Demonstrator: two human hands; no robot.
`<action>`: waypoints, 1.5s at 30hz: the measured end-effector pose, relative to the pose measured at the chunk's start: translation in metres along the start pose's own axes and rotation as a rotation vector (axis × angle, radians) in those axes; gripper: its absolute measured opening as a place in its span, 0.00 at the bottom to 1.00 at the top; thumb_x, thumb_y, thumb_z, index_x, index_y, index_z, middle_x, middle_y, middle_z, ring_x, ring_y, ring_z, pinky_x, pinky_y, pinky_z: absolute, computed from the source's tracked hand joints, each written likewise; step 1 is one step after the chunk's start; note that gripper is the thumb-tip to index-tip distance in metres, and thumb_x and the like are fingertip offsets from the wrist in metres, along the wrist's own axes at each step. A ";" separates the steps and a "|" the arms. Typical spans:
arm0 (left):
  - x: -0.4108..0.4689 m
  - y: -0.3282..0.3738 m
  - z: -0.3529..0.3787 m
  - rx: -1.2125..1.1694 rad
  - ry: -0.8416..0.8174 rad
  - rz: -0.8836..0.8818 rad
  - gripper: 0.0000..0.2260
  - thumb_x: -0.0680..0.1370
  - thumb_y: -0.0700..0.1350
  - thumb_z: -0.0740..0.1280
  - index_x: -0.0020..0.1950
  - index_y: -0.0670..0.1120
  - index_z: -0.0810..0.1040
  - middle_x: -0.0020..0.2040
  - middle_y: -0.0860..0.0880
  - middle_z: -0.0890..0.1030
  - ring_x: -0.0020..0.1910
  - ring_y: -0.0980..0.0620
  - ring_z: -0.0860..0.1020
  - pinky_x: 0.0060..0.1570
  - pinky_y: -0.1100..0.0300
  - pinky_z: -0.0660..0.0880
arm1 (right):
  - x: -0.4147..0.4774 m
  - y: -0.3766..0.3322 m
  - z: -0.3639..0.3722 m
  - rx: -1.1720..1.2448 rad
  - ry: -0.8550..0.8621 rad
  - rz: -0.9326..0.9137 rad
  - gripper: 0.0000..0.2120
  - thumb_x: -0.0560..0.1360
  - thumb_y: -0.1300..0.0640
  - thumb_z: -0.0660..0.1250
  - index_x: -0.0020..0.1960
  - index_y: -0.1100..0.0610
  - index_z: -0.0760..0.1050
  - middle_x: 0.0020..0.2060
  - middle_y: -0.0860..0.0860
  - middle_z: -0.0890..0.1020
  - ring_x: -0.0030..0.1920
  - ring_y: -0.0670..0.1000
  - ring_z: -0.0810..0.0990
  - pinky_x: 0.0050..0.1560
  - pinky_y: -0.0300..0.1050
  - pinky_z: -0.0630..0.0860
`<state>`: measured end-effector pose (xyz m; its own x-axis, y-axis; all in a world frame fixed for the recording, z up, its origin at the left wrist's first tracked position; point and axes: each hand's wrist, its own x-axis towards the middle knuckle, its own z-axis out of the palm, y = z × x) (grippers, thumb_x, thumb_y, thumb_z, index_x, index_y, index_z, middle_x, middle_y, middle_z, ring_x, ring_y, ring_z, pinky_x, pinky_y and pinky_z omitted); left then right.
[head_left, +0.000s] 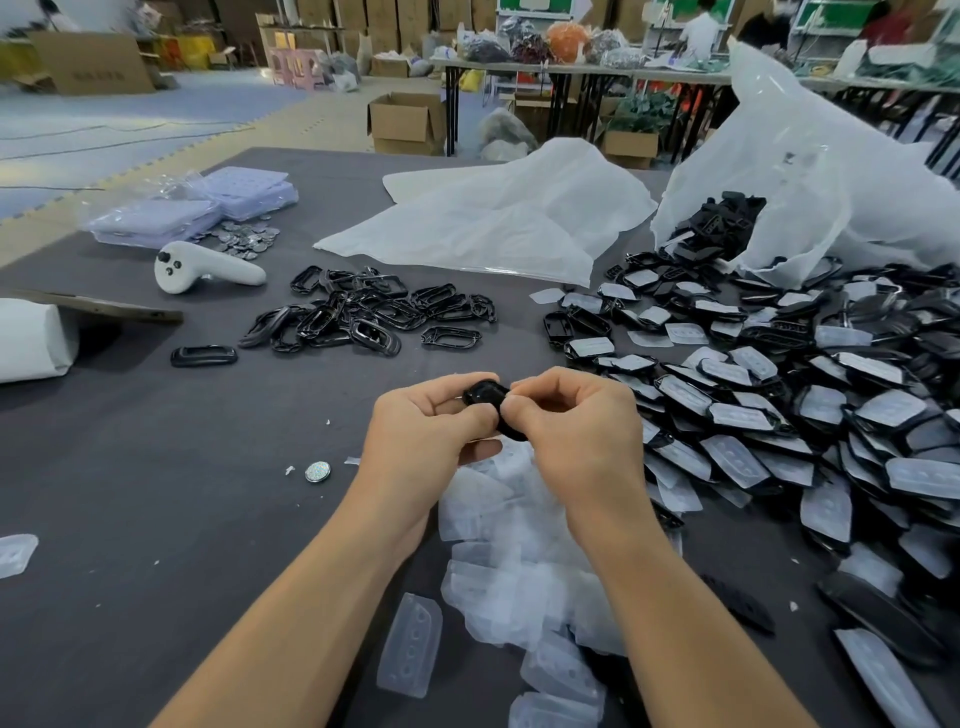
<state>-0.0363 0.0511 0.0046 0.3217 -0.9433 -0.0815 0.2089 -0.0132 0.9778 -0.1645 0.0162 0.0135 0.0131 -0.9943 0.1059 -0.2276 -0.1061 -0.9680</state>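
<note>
Translucent button pads (498, 525) are piled just under the grip, on the near side. Left hand (426, 421) and right hand (576, 431) both pinch one black key-fob shell (485, 397) between curled fingers, held above the table (156, 467). Loose black frames (363, 312) lie beyond the grip, and a white controller (208, 267) sits farther off to the left.

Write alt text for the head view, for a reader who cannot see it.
The left hand and right hand grip a black shell above a table. Clear inserts lie heaped under them, black frames behind, and covered shells spill from a white bag at right.
</note>
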 end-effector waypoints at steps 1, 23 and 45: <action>0.000 0.001 0.000 -0.002 0.019 -0.003 0.10 0.78 0.32 0.71 0.54 0.42 0.87 0.42 0.43 0.88 0.36 0.51 0.83 0.38 0.63 0.81 | -0.002 -0.001 0.000 -0.071 0.013 -0.039 0.08 0.69 0.59 0.76 0.37 0.46 0.84 0.32 0.42 0.85 0.36 0.43 0.84 0.42 0.40 0.82; 0.001 -0.002 0.002 0.079 0.087 0.103 0.11 0.80 0.37 0.67 0.46 0.47 0.88 0.44 0.45 0.88 0.39 0.48 0.85 0.39 0.53 0.82 | -0.013 -0.009 0.016 0.116 -0.084 0.092 0.06 0.78 0.60 0.71 0.43 0.56 0.82 0.30 0.53 0.85 0.30 0.52 0.85 0.32 0.45 0.81; 0.024 0.002 -0.022 -0.018 0.302 0.012 0.16 0.80 0.33 0.66 0.39 0.47 0.87 0.41 0.45 0.88 0.38 0.49 0.86 0.50 0.47 0.84 | -0.009 0.006 0.021 -0.826 -0.130 -0.292 0.09 0.75 0.59 0.68 0.41 0.48 0.82 0.38 0.45 0.77 0.49 0.49 0.73 0.53 0.38 0.59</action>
<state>-0.0076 0.0360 0.0007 0.5839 -0.8019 -0.1266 0.2188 0.0053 0.9758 -0.1457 0.0239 0.0022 0.2798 -0.9277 0.2473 -0.8276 -0.3636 -0.4276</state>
